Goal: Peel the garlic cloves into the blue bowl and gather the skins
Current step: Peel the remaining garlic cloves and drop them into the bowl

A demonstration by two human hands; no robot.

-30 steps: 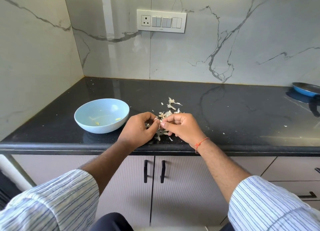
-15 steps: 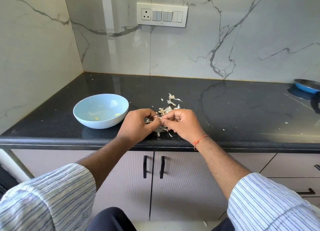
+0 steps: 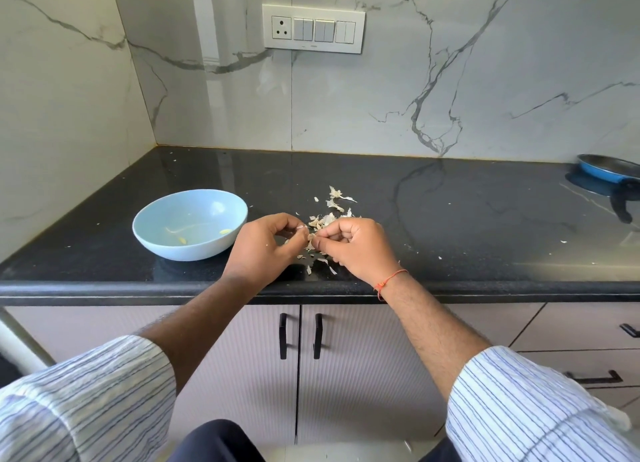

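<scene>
The blue bowl [image 3: 189, 223] stands on the black counter at the left, with a few small peeled cloves [image 3: 225, 232] inside. Just right of it, my left hand [image 3: 263, 248] and my right hand [image 3: 356, 245] meet fingertip to fingertip above the counter, both curled and pinching a small garlic clove [image 3: 309, 236] that is mostly hidden between them. A scatter of pale garlic skins [image 3: 329, 216] lies on the counter behind and beneath the hands.
The black counter [image 3: 450, 226] ends in a front edge just under my wrists. A blue pan [image 3: 609, 171] with a dark handle sits at the far right. Marble walls close off the back and left. Cabinet doors lie below.
Both hands stay together at the same spot, with only small finger shifts on the clove. The camera has tilted slightly.
</scene>
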